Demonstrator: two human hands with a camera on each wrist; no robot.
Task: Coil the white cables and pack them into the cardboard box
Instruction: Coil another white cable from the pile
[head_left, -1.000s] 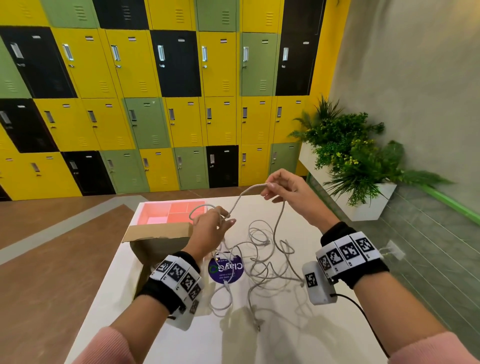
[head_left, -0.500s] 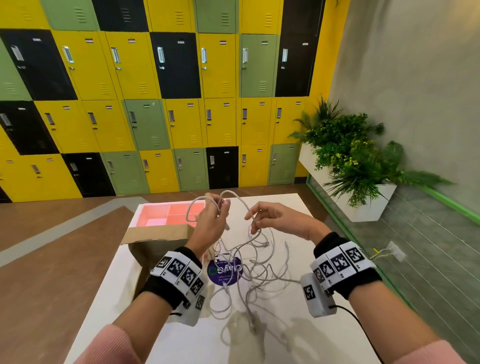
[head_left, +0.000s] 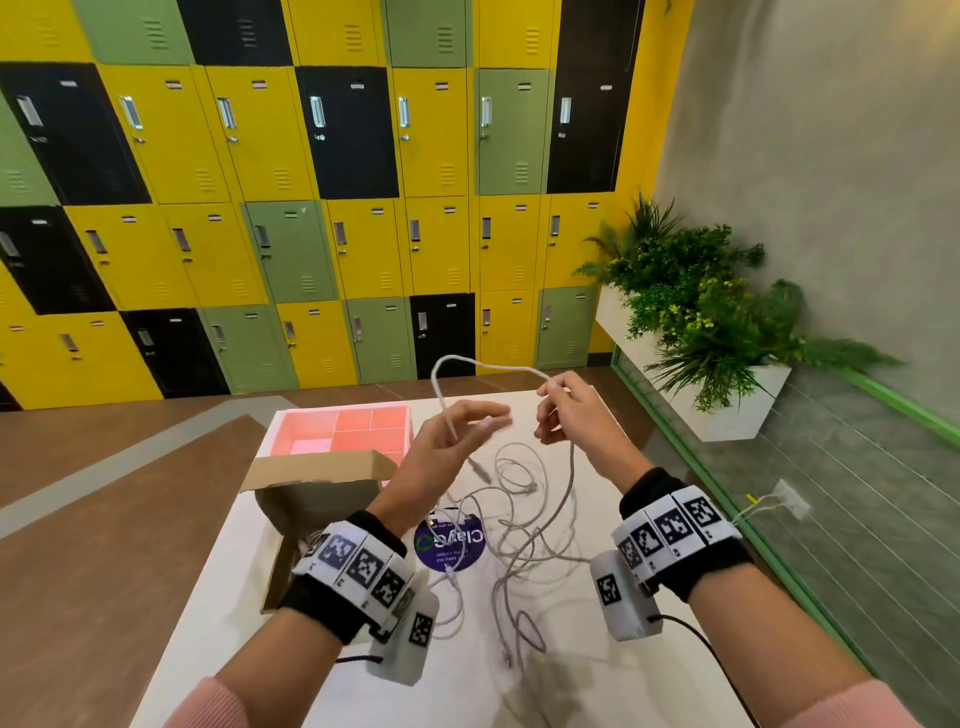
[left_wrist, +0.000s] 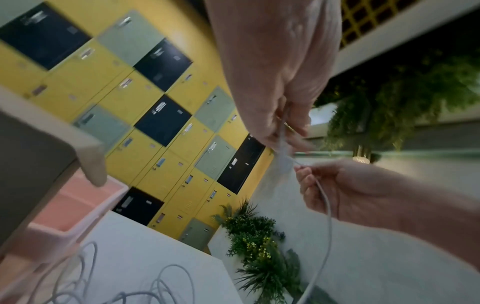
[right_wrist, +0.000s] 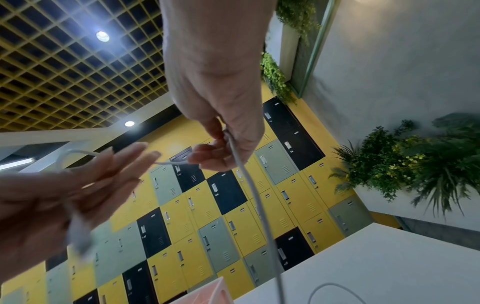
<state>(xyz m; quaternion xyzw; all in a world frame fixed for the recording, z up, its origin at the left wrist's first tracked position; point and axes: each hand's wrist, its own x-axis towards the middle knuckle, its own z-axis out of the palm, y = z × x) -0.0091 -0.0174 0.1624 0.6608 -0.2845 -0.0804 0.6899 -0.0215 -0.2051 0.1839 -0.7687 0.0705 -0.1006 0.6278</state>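
Observation:
I hold a white cable (head_left: 488, 365) in an arch between my two raised hands. My left hand (head_left: 488, 418) has its fingers stretched out, and the cable runs down across its palm, held by the thumb (left_wrist: 267, 123). My right hand (head_left: 550, 395) pinches the same cable between thumb and forefinger (right_wrist: 207, 154); from there it hangs to the table. Several more white cables (head_left: 519, 525) lie tangled on the white table (head_left: 218, 623) below my hands. The cardboard box (head_left: 317, 465) stands with its flaps up, left of my left wrist.
A pink divided tray (head_left: 363, 431) sits behind the box at the table's far end. A round purple sticker (head_left: 452, 545) lies under the tangle. A white planter with green plants (head_left: 701, 322) stands to the right, and lockers line the far wall.
My hands were close together half a second ago. The right hand has drawn away to the right, pulling a length of cable into an arch, and the left hand's fingers have straightened.

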